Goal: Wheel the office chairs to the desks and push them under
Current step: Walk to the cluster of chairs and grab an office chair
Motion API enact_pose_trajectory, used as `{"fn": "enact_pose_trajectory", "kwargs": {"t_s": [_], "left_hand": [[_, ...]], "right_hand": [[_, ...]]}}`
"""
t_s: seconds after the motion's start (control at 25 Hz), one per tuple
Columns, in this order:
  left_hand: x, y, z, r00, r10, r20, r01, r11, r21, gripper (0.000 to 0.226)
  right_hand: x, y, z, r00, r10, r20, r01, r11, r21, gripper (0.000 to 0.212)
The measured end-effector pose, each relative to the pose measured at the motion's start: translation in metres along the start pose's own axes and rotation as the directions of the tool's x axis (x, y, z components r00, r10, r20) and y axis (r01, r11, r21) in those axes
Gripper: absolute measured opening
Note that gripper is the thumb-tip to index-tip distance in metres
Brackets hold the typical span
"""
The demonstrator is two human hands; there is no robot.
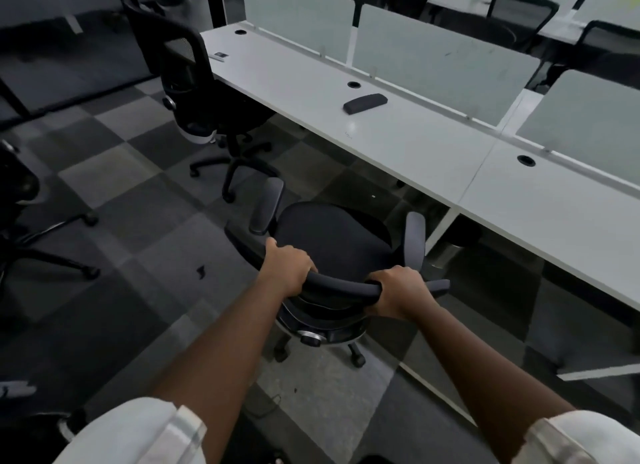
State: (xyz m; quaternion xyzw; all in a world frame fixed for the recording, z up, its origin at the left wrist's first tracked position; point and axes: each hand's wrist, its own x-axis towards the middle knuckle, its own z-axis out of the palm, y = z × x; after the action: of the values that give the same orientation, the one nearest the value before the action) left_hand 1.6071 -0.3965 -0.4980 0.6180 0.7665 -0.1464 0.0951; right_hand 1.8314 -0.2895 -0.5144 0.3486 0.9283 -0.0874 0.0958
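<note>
We are gripping an office chair (332, 241) by the top of its backrest (341, 283), just short of the white desk (398, 127).

Our left hand (289, 266) and right hand (398, 290) are both curling around the backrest rim, the seat facing the desk edge. A 2nd chair (194, 92) is sitting pushed against the desk's far end, and a loose black armrest pad (364, 103) is lying on the desk.

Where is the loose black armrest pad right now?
In the head view, the armrest pad lies flat on the white desk, right of centre, just below a round cable hole and in front of the frosted divider.
</note>
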Motion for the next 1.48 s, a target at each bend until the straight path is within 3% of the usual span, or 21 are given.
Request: {"fn": "enact_pose_trajectory", "kwargs": {"t_s": [0.64,1.08,1.48], "left_hand": [[0.189,-0.229,-0.051,0.995,-0.073,0.069,0.068,0.995,0.076,0.052],[0.327,-0.337,-0.079,0.994,0.107,0.030,-0.109,0.990,0.090,0.056],[0.453,-0.392,-0.109,0.950,0.296,-0.101,-0.279,0.947,0.159,0.039]], "right_hand": [[0.265,-0.093,-0.050,0.994,0.085,-0.070,-0.082,0.996,0.037,0.040],[0.407,-0.116,-0.089,0.957,0.282,-0.067,-0.280,0.959,0.044,0.044],[0.515,-0.109,-0.111,0.874,0.478,-0.082,-0.478,0.878,0.030,0.047]]}}
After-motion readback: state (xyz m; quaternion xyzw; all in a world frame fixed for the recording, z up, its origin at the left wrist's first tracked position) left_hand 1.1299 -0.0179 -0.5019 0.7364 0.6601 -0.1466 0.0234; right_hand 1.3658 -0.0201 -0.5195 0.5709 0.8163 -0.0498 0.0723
